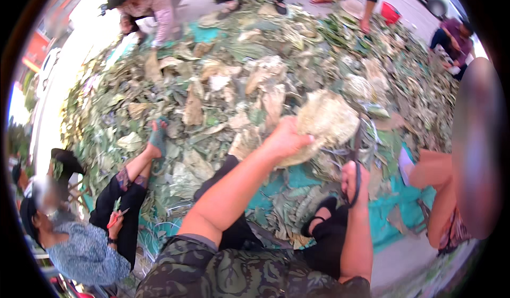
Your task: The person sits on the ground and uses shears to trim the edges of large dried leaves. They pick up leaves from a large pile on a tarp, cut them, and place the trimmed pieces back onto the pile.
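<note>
My left hand point(287, 139) reaches out over the pile and pinches the near left edge of a large pale, dry leaf point(330, 118). To its right, my right hand point(353, 180) is closed around the dark loop handles of a pair of scissors point(357, 141). The scissor blades point away from me and stand close against the leaf's right edge. Whether they touch the leaf I cannot tell. Below and beyond both hands spreads a wide heap of dried leaves point(228, 93), grey-green and tan.
Teal sheeting point(385, 218) shows under the heap near my feet. At left a seated person point(79, 250) holds red-handled scissors point(114, 221). Another person point(151, 6) bends over the far left of the pile. More people sit around it. A red bucket point(390, 13) stands at the back.
</note>
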Action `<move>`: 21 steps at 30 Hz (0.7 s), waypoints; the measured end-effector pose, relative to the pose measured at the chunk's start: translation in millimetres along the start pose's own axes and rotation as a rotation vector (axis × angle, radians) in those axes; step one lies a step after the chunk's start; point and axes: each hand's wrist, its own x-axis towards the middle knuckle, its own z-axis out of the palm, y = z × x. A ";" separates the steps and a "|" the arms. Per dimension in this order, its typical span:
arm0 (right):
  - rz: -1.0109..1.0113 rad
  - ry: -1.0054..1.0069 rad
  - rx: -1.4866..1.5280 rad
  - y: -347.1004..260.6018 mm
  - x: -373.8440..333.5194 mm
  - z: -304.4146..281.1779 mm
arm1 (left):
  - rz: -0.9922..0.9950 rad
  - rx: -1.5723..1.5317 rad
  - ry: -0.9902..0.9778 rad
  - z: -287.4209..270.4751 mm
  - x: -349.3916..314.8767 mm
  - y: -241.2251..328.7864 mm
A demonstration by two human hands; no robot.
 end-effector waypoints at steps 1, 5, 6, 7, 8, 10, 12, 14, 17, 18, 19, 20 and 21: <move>-0.007 -0.008 0.089 8.3 1.2 -5.3 | 0.089 -0.042 0.004 2.1 4.0 -8.9; 0.026 0.130 0.052 -4.5 -8.6 2.5 | -0.001 0.029 -0.046 9.9 -4.5 14.0; 0.013 0.105 0.090 -3.6 -8.6 3.1 | -0.006 0.046 -0.043 10.0 -6.4 16.2; 0.005 0.085 0.130 -4.6 -8.2 3.7 | -0.015 0.064 -0.044 10.5 -7.4 16.1; 0.004 0.081 0.142 -6.3 -7.8 6.6 | 0.033 0.082 -0.034 9.5 -5.7 10.3; 0.030 0.089 0.162 -7.6 -5.3 9.5 | 0.026 0.081 -0.022 9.8 -7.6 11.7; 0.049 0.091 0.182 -6.5 -3.8 10.2 | 0.004 0.084 -0.018 9.0 -8.0 12.2; 0.053 0.096 0.195 -7.6 -3.9 13.2 | 0.001 0.086 -0.004 8.3 -8.6 12.2; 0.045 0.103 0.187 -9.6 -6.6 20.9 | -0.036 0.065 0.017 7.2 -13.4 17.6; 0.057 0.106 0.190 -9.6 -6.4 19.7 | -0.050 0.044 0.019 9.4 -15.2 23.0; 0.072 0.115 0.193 -8.3 -5.5 18.5 | -0.067 0.023 0.016 10.1 -16.0 26.0; 0.088 0.131 0.198 -6.4 -5.4 18.3 | -0.024 -0.020 0.017 6.7 -14.0 23.0; 0.134 0.162 0.205 -5.6 -6.9 13.9 | 0.015 -0.083 -0.012 11.7 -8.9 15.1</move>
